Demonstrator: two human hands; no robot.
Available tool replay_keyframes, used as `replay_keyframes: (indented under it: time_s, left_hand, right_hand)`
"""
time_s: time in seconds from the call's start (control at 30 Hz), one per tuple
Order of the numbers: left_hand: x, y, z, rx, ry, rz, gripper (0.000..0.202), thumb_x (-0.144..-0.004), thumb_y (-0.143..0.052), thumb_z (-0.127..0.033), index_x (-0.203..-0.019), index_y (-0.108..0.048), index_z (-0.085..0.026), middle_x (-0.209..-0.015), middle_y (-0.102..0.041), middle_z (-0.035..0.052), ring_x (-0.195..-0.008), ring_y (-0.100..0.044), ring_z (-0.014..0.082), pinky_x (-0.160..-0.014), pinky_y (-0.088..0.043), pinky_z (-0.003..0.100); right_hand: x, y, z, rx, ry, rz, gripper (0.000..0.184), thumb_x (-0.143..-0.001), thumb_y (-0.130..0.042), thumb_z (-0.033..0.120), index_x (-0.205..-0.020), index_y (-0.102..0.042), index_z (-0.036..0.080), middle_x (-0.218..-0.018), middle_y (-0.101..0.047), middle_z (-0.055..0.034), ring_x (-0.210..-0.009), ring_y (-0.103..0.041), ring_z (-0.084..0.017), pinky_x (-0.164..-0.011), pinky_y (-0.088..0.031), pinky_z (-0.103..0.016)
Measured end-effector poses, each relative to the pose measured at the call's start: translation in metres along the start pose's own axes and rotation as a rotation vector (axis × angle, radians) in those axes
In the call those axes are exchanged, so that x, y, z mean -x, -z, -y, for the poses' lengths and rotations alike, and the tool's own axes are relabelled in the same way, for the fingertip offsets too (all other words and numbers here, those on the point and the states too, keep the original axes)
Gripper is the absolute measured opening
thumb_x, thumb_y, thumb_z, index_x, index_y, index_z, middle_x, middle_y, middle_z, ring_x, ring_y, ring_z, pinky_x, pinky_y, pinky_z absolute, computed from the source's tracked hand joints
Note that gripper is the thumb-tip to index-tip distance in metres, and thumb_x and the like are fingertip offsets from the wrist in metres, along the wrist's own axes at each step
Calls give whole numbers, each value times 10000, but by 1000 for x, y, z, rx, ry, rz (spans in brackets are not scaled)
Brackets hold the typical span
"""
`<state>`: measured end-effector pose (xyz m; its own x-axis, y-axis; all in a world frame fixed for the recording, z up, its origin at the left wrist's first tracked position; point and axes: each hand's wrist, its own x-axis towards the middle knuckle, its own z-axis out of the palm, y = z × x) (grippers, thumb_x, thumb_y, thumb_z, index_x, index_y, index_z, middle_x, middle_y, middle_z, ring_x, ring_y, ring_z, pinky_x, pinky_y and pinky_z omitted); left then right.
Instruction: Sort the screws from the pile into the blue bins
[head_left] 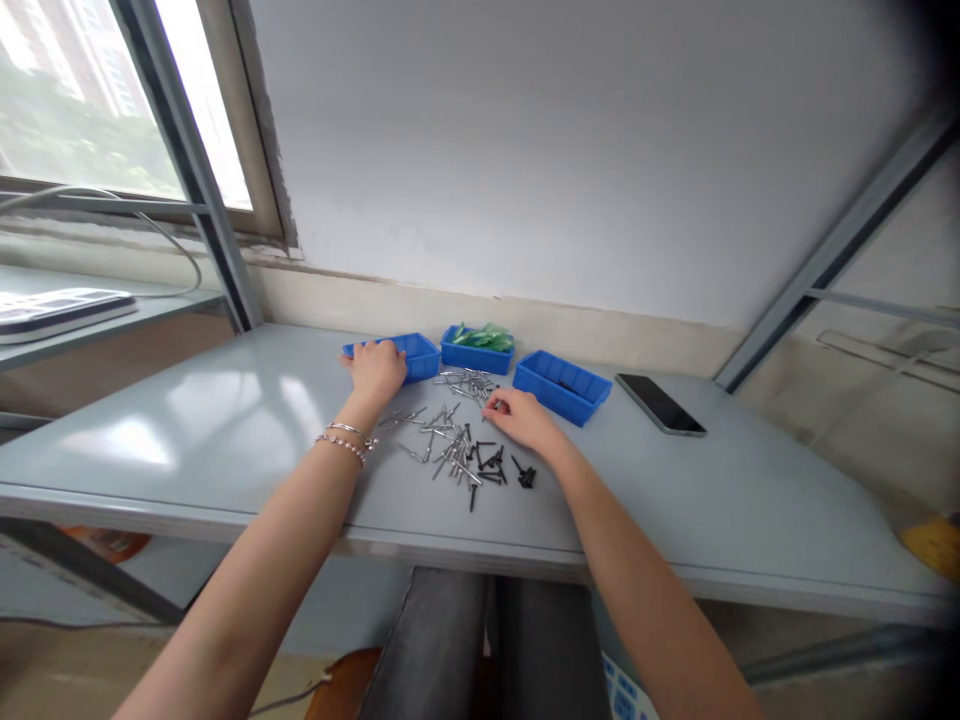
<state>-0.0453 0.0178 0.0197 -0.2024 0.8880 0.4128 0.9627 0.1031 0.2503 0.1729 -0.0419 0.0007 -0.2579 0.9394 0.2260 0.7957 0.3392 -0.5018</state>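
Observation:
My left hand (378, 368) is closed over the near left end of a blue plastic bin (421, 352), fingers on its rim. My right hand (519, 418) is at the right side of the loose metal pieces, thumb and fingertips pinched together low over the table. What sits between those fingertips is too small to make out. Silver pieces that look like pop rivets (454, 446) lie scattered between my hands, with more silver pieces (466, 382) behind. Several black screws (492, 462) are spread in front of my right hand, some bunched in a small cluster (527, 477).
A second blue bin (477, 358) holds green strips (486, 337) at the back. The right blue bin (562, 394) has dark pieces inside. A phone (660, 404) lies to its right on the grey table (225, 440). Metal posts (202, 170) rise at both sides, before the wall.

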Motion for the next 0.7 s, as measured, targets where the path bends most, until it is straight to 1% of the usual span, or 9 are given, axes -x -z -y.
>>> replay_keyframes:
  time_s: [0.1,0.23,0.33,0.43,0.53,0.63,0.7]
  left_hand:
    - [0,-1,0,5,2,-13,311,-777,-388,-323,-893,-624,-156,-982,-583,177,-991,-447,355,-798,-288,541]
    - [0,-1,0,22,3,4,309,-777,-387,-313,-893,-623,-150,-973,-581,183,-976,-455,355,-783,-294,531]
    - [0,-1,1,24,-13,2,307,-782,-380,-303,-896,-619,-148,-963,-578,182,-967,-457,354,-775,-291,528]
    - [1,-1,-1,19,-30,-5,300,-788,-368,-285,-897,-614,-152,-961,-571,173,-966,-454,342,-771,-289,510]
    - [4,0,-6,19,-93,-15,294,-795,-354,-272,-899,-605,-162,-958,-557,156,-972,-440,321,-770,-292,477]
    - [9,0,-15,46,-217,-26,278,-804,-351,-273,-897,-595,-177,-959,-538,133,-983,-415,300,-779,-293,450]
    - [15,-1,-23,77,-323,-13,265,-810,-356,-278,-901,-586,-183,-956,-529,120,-981,-404,289,-774,-304,434]
  right_hand:
    - [2,4,3,-7,-14,54,143,-709,-577,310,-743,-600,173,-615,-523,5,-564,-449,-95,-511,-301,-209]
    - [3,5,1,-33,8,162,281,-616,-659,396,-780,-597,176,-647,-515,10,-567,-451,-93,-499,-297,-203]
    - [3,3,-2,-33,28,235,335,-563,-698,400,-786,-597,171,-668,-508,9,-567,-444,-91,-491,-297,-200]
    - [2,2,-1,-28,34,262,293,-575,-697,373,-763,-606,167,-667,-500,11,-558,-429,-84,-487,-294,-198]
    - [2,1,1,-32,48,285,210,-621,-670,327,-740,-622,161,-618,-490,18,-530,-416,-78,-480,-288,-197]
    - [2,1,3,-28,86,301,117,-664,-632,262,-717,-636,159,-554,-469,26,-509,-409,-77,-481,-286,-198]
    - [2,0,4,-19,98,286,85,-678,-611,230,-716,-637,160,-547,-471,26,-516,-417,-80,-492,-294,-198]
